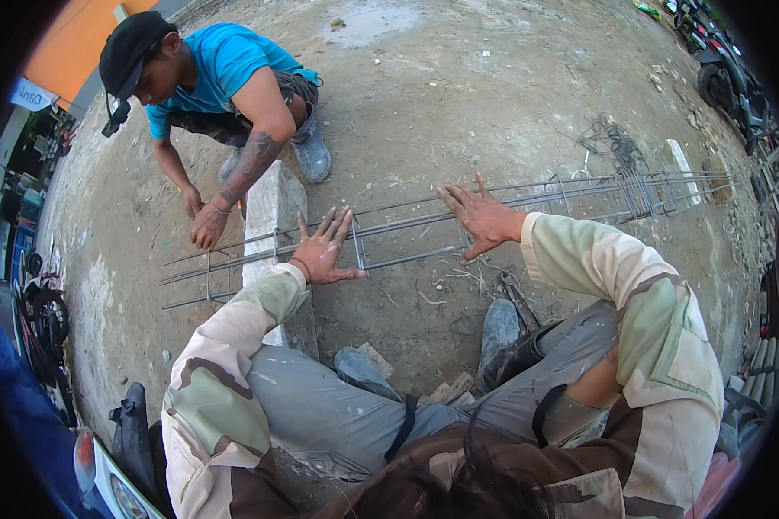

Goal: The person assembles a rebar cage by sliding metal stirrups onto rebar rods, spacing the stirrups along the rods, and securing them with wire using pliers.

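Observation:
A long cage of thin steel reinforcing bars (415, 257) lies across in front of me, with square stirrups (357, 246) around it. My left hand (322, 255) rests on the bars with fingers spread, between two stirrups. Farther right, my right hand (486, 220) has its fingers spread too, its palm over the bars near the cage's middle. Neither hand grips anything. Several stirrups sit bunched together (636, 195) toward the right end. Under the left part of the cage is a pale concrete block (273, 203); a smaller white block (684, 169) is under the right end.
At the left a co-worker in a blue shirt (229, 65) squats, both hands (208, 222) close to the cage's left end. Tangled wire (613, 143) lies beyond the bars. A dark long-handled tool (519, 298) is by my right boot (498, 329). Motorbikes (727, 78) stand far right.

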{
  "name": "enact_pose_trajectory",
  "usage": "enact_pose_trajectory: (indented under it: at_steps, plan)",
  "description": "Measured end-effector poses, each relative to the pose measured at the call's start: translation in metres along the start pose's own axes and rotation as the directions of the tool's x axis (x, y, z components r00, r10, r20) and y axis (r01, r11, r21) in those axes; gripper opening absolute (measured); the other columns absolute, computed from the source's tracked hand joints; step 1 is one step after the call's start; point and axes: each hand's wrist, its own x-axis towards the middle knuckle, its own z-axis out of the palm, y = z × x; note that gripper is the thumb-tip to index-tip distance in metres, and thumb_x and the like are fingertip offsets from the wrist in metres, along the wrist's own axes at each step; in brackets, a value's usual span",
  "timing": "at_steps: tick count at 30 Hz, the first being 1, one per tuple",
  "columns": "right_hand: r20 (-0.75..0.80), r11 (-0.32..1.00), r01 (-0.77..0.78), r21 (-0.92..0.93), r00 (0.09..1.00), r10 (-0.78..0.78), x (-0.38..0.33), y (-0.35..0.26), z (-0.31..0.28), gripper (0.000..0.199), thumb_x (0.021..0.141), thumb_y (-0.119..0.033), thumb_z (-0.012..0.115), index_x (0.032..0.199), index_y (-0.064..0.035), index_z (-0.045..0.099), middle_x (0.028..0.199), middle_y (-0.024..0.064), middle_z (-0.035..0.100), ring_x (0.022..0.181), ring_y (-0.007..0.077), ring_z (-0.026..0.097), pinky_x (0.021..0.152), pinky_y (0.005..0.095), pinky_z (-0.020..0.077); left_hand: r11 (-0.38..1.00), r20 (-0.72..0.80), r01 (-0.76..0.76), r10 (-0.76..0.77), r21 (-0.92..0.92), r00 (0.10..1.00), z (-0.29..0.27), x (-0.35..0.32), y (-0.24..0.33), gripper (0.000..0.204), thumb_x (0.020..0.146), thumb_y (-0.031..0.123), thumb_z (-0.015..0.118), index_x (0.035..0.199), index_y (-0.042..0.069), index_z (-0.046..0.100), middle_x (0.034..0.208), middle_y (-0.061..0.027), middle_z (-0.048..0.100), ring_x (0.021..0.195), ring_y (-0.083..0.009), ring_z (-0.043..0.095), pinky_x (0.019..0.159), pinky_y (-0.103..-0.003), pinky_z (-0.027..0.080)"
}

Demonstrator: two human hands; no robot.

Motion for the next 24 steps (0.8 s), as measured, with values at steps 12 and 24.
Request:
enact_pose_trajectory:
  at_steps: [12, 24]
  plan:
    - [-0.104, 0.952, -0.306, 0.011, 0.946, 0.306, -0.100, 0.100, -0.021, 0.151, 0.051, -0.070, 0.083, 0.156, -0.0041, -0.002, 0.160, 0.0274, 0.006, 0.149, 0.0449, 0.009, 0.113, 0.0717, 0.0029, 0.980, -0.218, 0.126, -0.158, -0.151, 0.963, 0.012, -0.042, -0.046, 0.153, 0.055, 0.080, 0.073, 0.154, 0.001, -0.012, 0.164, -0.0203, 0.003, 0.153, -0.0334, 0.000, 0.112, -0.070, -0.007]
    - [-0.161, 0.993, -0.070, 0.098, 0.983, 0.085, -0.054, 0.005, 0.001, 0.145, 0.056, -0.072, 0.079, 0.157, -0.0042, 0.001, 0.160, 0.0279, 0.001, 0.150, 0.0425, 0.004, 0.115, 0.0690, -0.0008, 0.992, 0.074, -0.118, 0.114, 0.050, 0.991, -0.014, 0.013, 0.005, 0.140, 0.059, 0.083, 0.069, 0.158, 0.012, 0.000, 0.163, -0.0218, 0.004, 0.151, -0.0380, 0.009, 0.112, -0.072, -0.004]
